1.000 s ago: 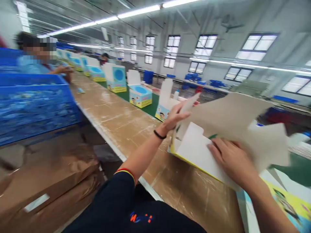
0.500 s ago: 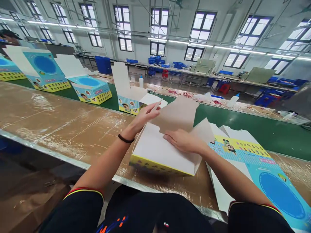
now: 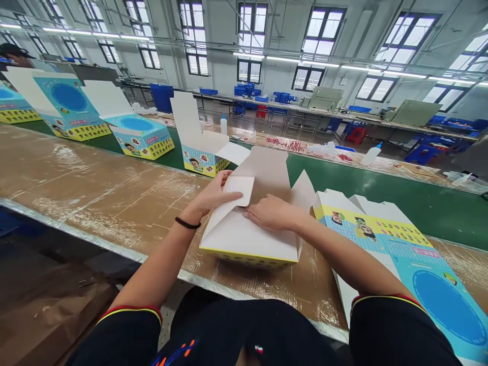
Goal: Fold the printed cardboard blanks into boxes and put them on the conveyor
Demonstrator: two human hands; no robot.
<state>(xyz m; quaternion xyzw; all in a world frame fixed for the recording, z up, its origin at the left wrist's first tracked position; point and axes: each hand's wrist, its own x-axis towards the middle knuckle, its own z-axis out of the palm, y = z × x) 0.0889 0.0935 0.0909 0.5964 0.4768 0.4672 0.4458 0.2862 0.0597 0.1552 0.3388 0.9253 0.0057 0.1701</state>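
Observation:
A half-folded cardboard box (image 3: 247,239), white inside with a yellow printed edge, lies on the brown taped bench (image 3: 95,188) in front of me. My left hand (image 3: 213,195) pinches a small side flap (image 3: 240,189) and folds it inward over the box. My right hand (image 3: 272,213) lies flat on the inner panel, fingers stretched, pressing it down. The big brown-backed lid flap (image 3: 267,170) stands up behind both hands.
A stack of flat printed box blanks (image 3: 404,244) lies to my right. Assembled blue and yellow boxes (image 3: 141,134) stand in a row on the green conveyor belt (image 3: 381,190). A person (image 3: 13,53) is at far left. Glue bottles (image 3: 223,123) stand beyond the belt.
My head turned from the left toward the bench a second ago. Since then my left hand has folded the small side flap down inward; my right hand slid slightly left on the panel.

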